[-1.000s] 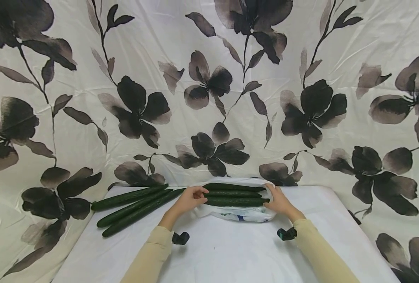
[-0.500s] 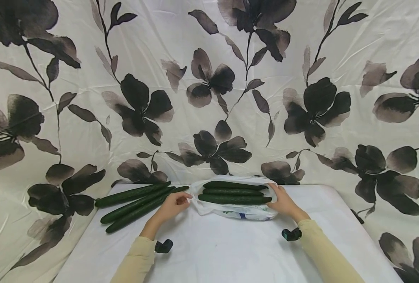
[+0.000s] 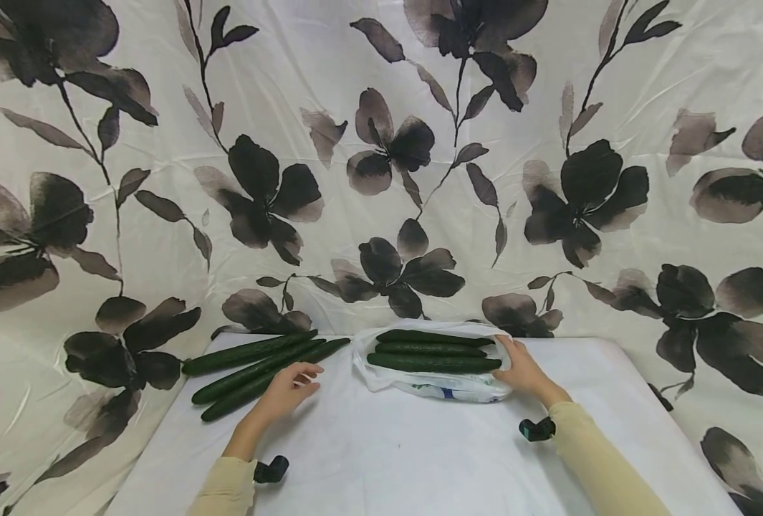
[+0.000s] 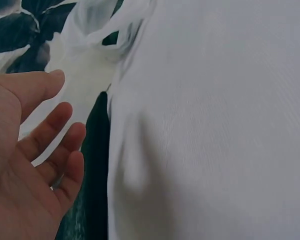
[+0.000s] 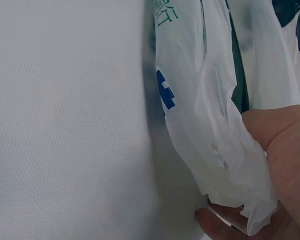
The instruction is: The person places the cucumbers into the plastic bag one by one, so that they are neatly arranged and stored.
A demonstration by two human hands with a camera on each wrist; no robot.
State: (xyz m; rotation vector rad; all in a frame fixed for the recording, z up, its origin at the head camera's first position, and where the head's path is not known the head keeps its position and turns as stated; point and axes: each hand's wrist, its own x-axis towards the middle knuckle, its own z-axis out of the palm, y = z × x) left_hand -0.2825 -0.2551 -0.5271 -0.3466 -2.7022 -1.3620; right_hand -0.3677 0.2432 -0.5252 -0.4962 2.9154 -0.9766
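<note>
Pinches the right end of a thin white plastic bag with blue and green print [image 3: 478,393] in the right hand [image 3: 526,371], with crumpled plastic gathered between thumb and fingers. Has 3 long dark-green cucumbers [image 3: 430,350] lying side by side inside, visible through the open mouth. Has 3 matching loose cucumbers [image 3: 256,373] outside, fanned out on the white cloth-covered table [image 3: 394,459] to the left, well apart from the bagged ones. Holds nothing in the left hand [image 3: 289,390], with fingers relaxed and a wide gap to the thumb, just beside the nearest loose cucumber; cannot tell about contact. Looks about halfway: 3 bagged, 3 left outside.
</note>
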